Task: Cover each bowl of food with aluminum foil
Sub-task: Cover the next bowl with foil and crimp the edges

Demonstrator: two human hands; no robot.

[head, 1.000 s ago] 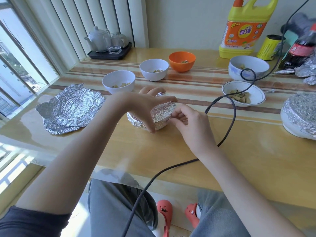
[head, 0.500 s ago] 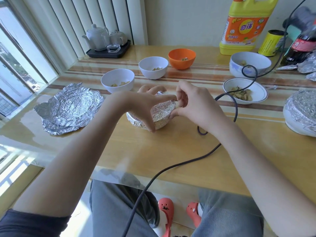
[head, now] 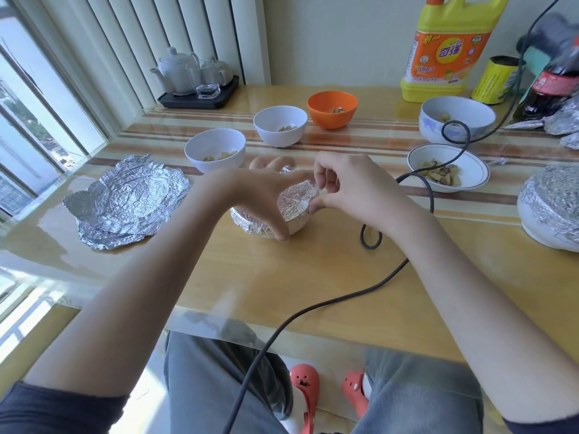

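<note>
A small bowl wrapped in aluminum foil (head: 296,208) sits mid-table. My left hand (head: 257,198) spans its top, thumb on the near side and fingers over the far rim, gripping it. My right hand (head: 347,189) pinches the foil edge at the bowl's right rim. A stack of crumpled foil sheets (head: 125,202) lies to the left. Uncovered bowls with food stand behind: two white bowls (head: 214,150) (head: 279,125), an orange bowl (head: 332,108), a blue-patterned bowl (head: 457,120) and a shallow dish (head: 448,167). A large foil-covered bowl (head: 551,208) is at the right edge.
A black cable (head: 369,239) loops across the table by my right wrist and hangs off the front edge. A tea set on a black tray (head: 197,83) sits at the back left. A yellow detergent jug (head: 448,51), a yellow can (head: 495,79) and a cola bottle (head: 551,86) stand at the back right.
My right hand rose from the bowl's lower right side to its upper right rim and now pinches the foil there. The left hand stayed on the bowl.
</note>
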